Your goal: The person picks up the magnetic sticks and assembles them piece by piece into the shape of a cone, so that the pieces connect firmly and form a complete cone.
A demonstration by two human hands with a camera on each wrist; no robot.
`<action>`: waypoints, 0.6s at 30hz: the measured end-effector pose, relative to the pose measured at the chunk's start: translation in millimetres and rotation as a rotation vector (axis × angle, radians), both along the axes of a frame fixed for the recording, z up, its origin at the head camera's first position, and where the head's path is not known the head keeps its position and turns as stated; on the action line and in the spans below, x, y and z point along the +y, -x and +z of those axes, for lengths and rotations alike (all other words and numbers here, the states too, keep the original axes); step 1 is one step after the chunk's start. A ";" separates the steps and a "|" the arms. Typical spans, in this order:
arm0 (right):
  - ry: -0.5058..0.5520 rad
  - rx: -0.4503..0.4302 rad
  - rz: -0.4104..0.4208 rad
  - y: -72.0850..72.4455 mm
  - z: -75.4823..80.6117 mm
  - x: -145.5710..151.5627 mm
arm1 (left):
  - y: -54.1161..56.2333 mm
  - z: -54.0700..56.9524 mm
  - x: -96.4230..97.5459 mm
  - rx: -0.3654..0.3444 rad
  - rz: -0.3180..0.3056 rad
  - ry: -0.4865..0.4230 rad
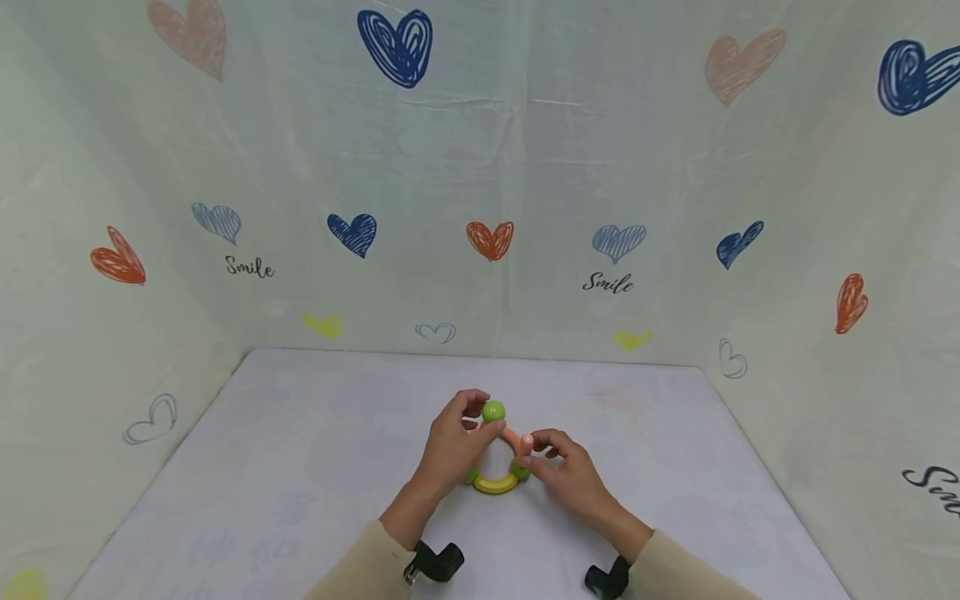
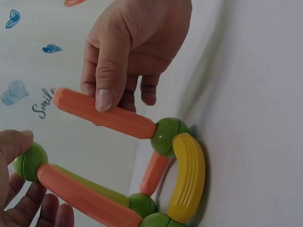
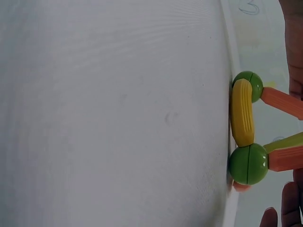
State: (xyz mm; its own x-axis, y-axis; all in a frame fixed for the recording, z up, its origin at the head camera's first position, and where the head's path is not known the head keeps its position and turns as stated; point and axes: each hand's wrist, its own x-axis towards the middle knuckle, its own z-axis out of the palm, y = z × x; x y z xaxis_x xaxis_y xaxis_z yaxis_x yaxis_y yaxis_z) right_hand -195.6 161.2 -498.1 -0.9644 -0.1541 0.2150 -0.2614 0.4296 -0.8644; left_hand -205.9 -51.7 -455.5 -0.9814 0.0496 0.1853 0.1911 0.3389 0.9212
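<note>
Between my hands stands a toy structure of rods and balls. Its curved yellow rod (image 1: 495, 485) lies low, joining two green balls (image 3: 249, 164), and orange rods (image 3: 285, 159) rise from them. At the top, my left hand (image 1: 452, 446) grips a green ball (image 1: 493, 411) that joins the end of an orange rod (image 2: 85, 194). With thumb and fingers my right hand (image 1: 570, 475) pinches another orange rod (image 2: 106, 117), whose lower end meets a green ball (image 2: 166, 137). A yellow-green rod (image 2: 92, 184) shows partly behind the structure. The right wrist view cuts off both hands.
The structure touches the white tabletop (image 1: 300, 500). Behind the table hangs a pale curtain (image 1: 540, 183) printed with hearts. Black devices (image 1: 441, 562) sit at both wrists, below the beige sleeves (image 1: 363, 567).
</note>
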 end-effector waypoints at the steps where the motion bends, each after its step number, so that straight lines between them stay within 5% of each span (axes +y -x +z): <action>1: -0.001 0.007 0.000 0.2 -0.3 -0.6 | 0.2 -0.1 -0.2 0.008 -0.002 0.007; 18: -0.041 0.040 -0.023 10.1 -2.7 -15.6 | -0.9 4.4 -0.9 0.072 -0.011 0.100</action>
